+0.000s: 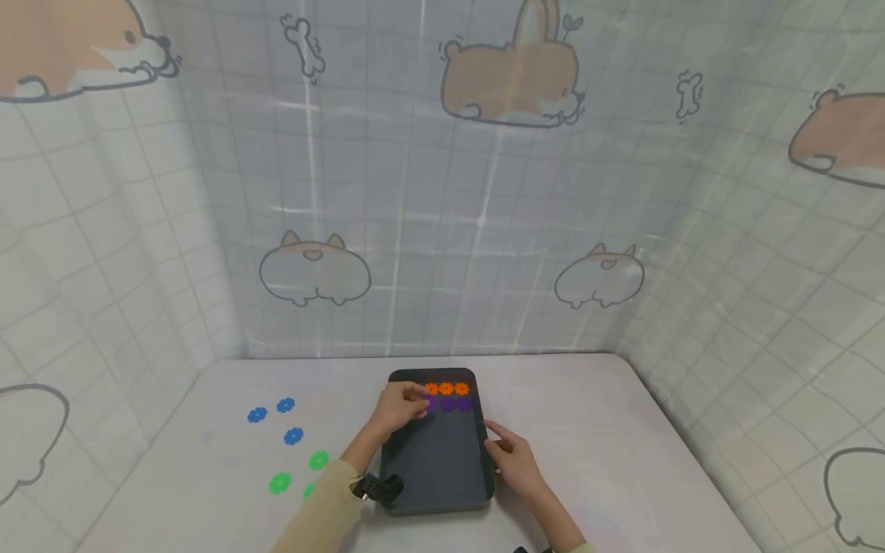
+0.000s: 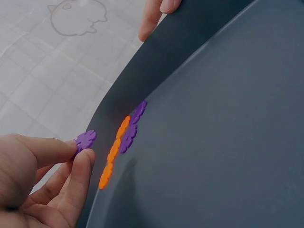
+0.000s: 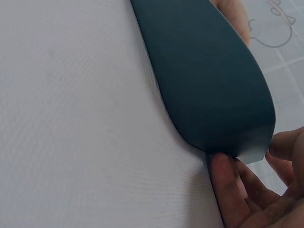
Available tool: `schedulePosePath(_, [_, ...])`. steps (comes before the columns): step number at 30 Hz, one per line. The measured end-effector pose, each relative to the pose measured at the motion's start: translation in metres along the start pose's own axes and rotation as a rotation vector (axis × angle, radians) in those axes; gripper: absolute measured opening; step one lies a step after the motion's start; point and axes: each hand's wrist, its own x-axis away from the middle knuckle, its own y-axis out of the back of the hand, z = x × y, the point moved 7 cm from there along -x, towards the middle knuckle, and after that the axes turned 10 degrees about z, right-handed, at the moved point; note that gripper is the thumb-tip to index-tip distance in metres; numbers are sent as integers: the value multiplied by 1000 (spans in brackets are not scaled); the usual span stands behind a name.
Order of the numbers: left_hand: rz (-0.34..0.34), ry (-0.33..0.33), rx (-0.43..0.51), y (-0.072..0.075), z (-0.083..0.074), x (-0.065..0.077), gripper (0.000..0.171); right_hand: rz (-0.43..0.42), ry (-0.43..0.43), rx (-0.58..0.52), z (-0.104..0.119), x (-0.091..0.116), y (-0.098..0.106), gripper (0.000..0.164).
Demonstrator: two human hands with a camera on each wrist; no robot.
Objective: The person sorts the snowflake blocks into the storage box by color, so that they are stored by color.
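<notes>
Left hand [image 1: 402,408] pinches 1 purple flower [image 2: 86,140] — right hand [image 1: 515,465] holds tray [image 1: 439,467].

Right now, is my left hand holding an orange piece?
No, your left hand pinches a purple flower piece; the orange pieces lie in the tray.

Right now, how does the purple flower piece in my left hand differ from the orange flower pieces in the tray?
The purple flower piece is pinched in your left hand; the orange flower pieces lie in a row in the dark tray. The held piece is one, while the orange ones are three. Both share a scalloped flower shape.
</notes>
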Motion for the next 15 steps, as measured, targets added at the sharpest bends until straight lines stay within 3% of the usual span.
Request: schedulePosePath(15, [-36, 9, -35, 0, -3, 2, 19, -1, 10, -8, -2, -1, 0, 45])
